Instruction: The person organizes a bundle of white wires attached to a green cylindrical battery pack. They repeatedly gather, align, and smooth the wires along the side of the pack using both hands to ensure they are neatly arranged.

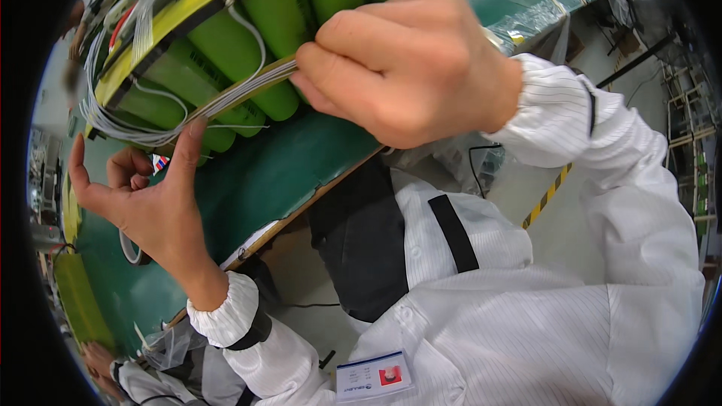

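A battery pack of several green cylindrical cells (233,45) stands on a green-topped bench (248,188). A bundle of thin white wires (248,89), lying along a tan strip, runs across the front of the cells. My right hand (410,68) is closed, pinching the right end of this bundle; its fingertips hide that end. At the bundle's left part, the thumb of my left hand (154,203) presses on the wires from below, while its other fingers are spread or curled away from them. Leftward, the wires loop around the pack's corner. Single white leads hang over the cells.
A white ring (131,248), like a tape roll, lies left of my left wrist. Another person's hand (98,361) rests at the lower left, near clear plastic (169,346). The bench's wooden edge (301,207) runs close to my body. Plastic wrap (526,26) lies at the far right.
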Available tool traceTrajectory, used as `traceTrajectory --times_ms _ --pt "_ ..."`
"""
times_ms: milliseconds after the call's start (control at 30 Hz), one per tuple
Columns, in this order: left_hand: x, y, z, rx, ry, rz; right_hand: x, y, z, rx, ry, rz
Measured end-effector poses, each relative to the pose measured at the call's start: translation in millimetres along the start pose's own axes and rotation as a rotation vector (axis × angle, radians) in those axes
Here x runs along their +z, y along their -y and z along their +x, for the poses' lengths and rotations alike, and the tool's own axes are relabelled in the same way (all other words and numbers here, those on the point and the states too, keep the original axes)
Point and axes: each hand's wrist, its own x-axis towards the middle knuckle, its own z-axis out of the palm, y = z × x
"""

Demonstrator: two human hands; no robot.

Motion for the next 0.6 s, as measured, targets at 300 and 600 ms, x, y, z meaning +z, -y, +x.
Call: traceTrajectory --times_ms 300,600 --pt "2.7 5.2 -2.1 0.102 -0.015 0.053 -8.5 -8.1 17.1 -0.117 0.087 0.042" --pt "-0.1 14.1 -3.9 0.1 -0.035 0.094 -2.7 -5.1 15.9 -0.127 0.059 0.079"
